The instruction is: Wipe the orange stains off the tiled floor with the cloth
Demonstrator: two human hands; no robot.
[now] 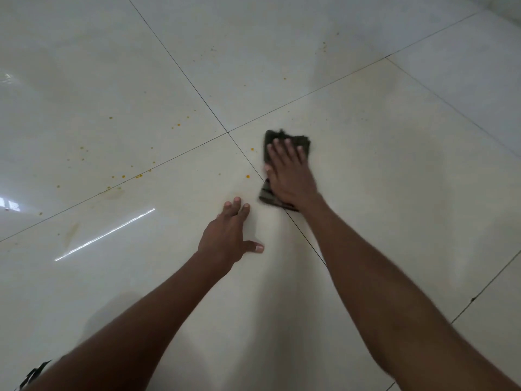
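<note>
A dark folded cloth [303,141] lies flat on the glossy cream tiled floor [394,165], just right of where the grout lines cross. My right hand [289,173] presses on it with straight, spread fingers. My left hand [229,232] rests flat on the tile below and left of the cloth, fingers straight and thumb out to the right. Two orange spots [248,176] sit just left of the cloth. Several more orange specks [123,176] are scattered over the left tiles and a few faint ones [284,78] farther up.
Dark grout lines [197,91] split the floor into large tiles. A smeared yellowish streak [72,232] marks the lower left tile, beside a bright light reflection [107,234]. A black strap [33,373] shows at the bottom left corner.
</note>
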